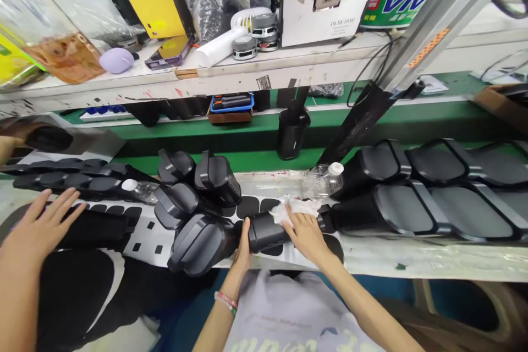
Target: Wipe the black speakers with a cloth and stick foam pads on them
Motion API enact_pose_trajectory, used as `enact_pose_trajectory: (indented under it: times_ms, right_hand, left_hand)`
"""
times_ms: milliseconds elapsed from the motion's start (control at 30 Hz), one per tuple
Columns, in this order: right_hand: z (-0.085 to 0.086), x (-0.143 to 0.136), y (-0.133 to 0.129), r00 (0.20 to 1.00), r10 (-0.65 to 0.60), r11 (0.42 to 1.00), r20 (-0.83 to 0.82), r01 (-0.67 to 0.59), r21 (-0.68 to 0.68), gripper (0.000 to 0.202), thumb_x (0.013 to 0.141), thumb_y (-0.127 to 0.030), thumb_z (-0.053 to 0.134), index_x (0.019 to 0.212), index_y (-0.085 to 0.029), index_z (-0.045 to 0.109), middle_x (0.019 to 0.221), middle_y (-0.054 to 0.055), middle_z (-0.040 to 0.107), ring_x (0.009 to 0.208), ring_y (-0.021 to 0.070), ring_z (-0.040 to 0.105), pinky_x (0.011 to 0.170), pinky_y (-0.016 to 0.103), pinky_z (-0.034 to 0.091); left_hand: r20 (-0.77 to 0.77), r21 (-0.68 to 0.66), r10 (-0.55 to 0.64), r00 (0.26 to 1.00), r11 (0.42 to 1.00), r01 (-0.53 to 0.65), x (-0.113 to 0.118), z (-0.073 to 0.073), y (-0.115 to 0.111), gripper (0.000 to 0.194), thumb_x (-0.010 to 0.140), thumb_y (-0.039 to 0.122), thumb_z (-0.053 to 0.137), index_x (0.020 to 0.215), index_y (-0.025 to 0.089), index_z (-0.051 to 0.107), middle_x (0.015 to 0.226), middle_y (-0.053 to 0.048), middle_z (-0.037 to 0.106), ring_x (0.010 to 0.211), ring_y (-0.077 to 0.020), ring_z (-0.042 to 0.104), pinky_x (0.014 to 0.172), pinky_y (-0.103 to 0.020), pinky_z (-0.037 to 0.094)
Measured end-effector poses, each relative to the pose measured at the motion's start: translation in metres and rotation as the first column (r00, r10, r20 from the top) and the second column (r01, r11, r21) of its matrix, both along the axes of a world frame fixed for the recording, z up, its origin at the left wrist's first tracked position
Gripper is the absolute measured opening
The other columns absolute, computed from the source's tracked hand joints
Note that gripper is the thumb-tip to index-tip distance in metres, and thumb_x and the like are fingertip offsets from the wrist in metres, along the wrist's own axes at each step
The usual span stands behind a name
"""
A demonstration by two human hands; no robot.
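A black cylindrical device [266, 232] lies on its side in front of me, over a sheet of black stickers [150, 236]. My left hand [243, 245], with a beaded bracelet on the wrist, holds its left end. On the device's right part, my right hand [304, 231] presses a white cloth [295, 210] with its fingers. Several black devices with handles [200, 245] stand just left of my left hand. A clear bottle with a white cap [325, 180] is behind my right hand.
More black devices [406, 209] line the right side. A co-worker's hand [45, 223] is over the table at the left, near another bottle [140, 190]. A cluttered shelf [231, 80] crosses above; a metal post [433, 27] slants at the right.
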State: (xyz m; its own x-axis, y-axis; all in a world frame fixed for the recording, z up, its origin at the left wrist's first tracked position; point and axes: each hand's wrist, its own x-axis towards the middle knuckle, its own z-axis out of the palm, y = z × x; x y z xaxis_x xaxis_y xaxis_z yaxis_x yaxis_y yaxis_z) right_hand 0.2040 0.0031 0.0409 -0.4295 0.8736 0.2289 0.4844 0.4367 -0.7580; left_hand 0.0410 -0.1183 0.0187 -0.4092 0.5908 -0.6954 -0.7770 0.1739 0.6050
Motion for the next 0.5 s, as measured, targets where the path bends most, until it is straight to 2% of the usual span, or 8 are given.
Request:
enact_pose_trajectory:
  times_ms: [100,200,267,300,333,400,467,500]
  right_hand:
    - [-0.026,-0.023,-0.028,0.98,0.089,0.993,0.18,-0.1,0.055,0.049,0.094,-0.038,0.041,0.131,-0.01,0.059,0.124,0.023,0.064,0.119,0.0401,0.053,0.101,0.06,0.035]
    - [-0.031,-0.045,-0.048,0.924,0.254,0.951,0.286,-0.293,0.102,0.045,0.097,-0.028,0.037,0.134,-0.012,0.057,0.126,0.017,0.065,0.117,0.0311,0.056,0.103,0.048,0.037]
    - [-0.028,-0.045,-0.048,0.869,0.371,0.896,0.328,-0.428,0.121,0.038,0.096,-0.029,0.042,0.125,-0.019,0.065,0.117,0.009,0.071,0.108,0.0242,0.061,0.099,0.037,0.04]
    - [-0.027,-0.04,-0.041,0.85,0.397,0.877,0.347,-0.462,0.13,0.035,0.096,-0.03,0.043,0.119,-0.02,0.068,0.113,0.007,0.073,0.105,0.0231,0.062,0.097,0.036,0.041]
    - [-0.025,-0.032,-0.032,0.842,0.399,0.87,0.364,-0.472,0.138,0.034,0.096,-0.03,0.043,0.113,-0.02,0.071,0.108,0.007,0.074,0.102,0.0236,0.063,0.095,0.037,0.041]
    - [-0.025,-0.017,-0.011,0.862,0.32,0.899,0.393,-0.408,0.163,0.039,0.098,-0.028,0.037,0.108,-0.014,0.072,0.104,0.014,0.074,0.101,0.0291,0.063,0.094,0.045,0.039]
    - [-0.028,-0.013,-0.001,0.891,0.214,0.929,0.401,-0.312,0.199,0.046,0.1,-0.026,0.03,0.116,-0.005,0.067,0.119,0.024,0.067,0.112,0.0369,0.058,0.095,0.055,0.032]
    - [-0.031,-0.017,-0.003,0.9,0.186,0.933,0.394,-0.288,0.216,0.047,0.1,-0.025,0.028,0.12,-0.004,0.065,0.125,0.025,0.064,0.118,0.0385,0.054,0.097,0.058,0.029]
  left_hand:
    - [-0.011,0.025,-0.017,1.0,1.0,0.017,0.001,0.008,0.0,0.025,0.09,0.041,0.058,0.095,0.023,0.074,0.101,0.001,0.076,0.125,-0.0232,0.055,0.101,-0.033,0.045]
    - [-0.03,0.026,0.02,0.999,0.999,-0.019,0.001,0.006,-0.002,0.023,0.094,0.031,0.053,0.088,0.029,0.075,0.106,0.008,0.075,0.132,-0.0185,0.046,0.105,-0.03,0.039]
    - [-0.036,0.016,0.042,0.998,0.999,-0.042,0.0,-0.001,-0.002,0.03,0.095,0.025,0.048,0.084,0.029,0.075,0.109,0.011,0.074,0.135,-0.0163,0.04,0.106,-0.027,0.037]
    - [-0.032,0.007,0.044,0.999,0.999,-0.044,-0.001,-0.005,-0.002,0.031,0.096,0.026,0.046,0.084,0.027,0.075,0.11,0.01,0.074,0.135,-0.0174,0.041,0.106,-0.028,0.037]
    - [-0.023,-0.001,0.04,0.999,0.999,-0.04,-0.003,-0.01,-0.001,0.03,0.097,0.028,0.046,0.088,0.024,0.075,0.113,0.007,0.073,0.134,-0.02,0.044,0.106,-0.031,0.04]
    - [-0.003,-0.017,0.03,1.0,0.999,-0.03,-0.006,-0.019,0.001,0.03,0.095,0.038,0.051,0.102,0.018,0.072,0.119,-0.004,0.071,0.128,-0.0256,0.054,0.106,-0.042,0.045]
    - [0.005,-0.027,0.031,0.999,0.999,-0.031,-0.009,-0.028,0.004,0.041,0.092,0.048,0.056,0.114,0.014,0.066,0.124,-0.012,0.067,0.122,-0.0273,0.059,0.105,-0.051,0.046]
    - [0.005,-0.028,0.035,0.999,0.999,-0.035,-0.01,-0.032,0.005,0.046,0.091,0.05,0.057,0.118,0.014,0.064,0.127,-0.014,0.065,0.121,-0.0271,0.06,0.105,-0.053,0.046]
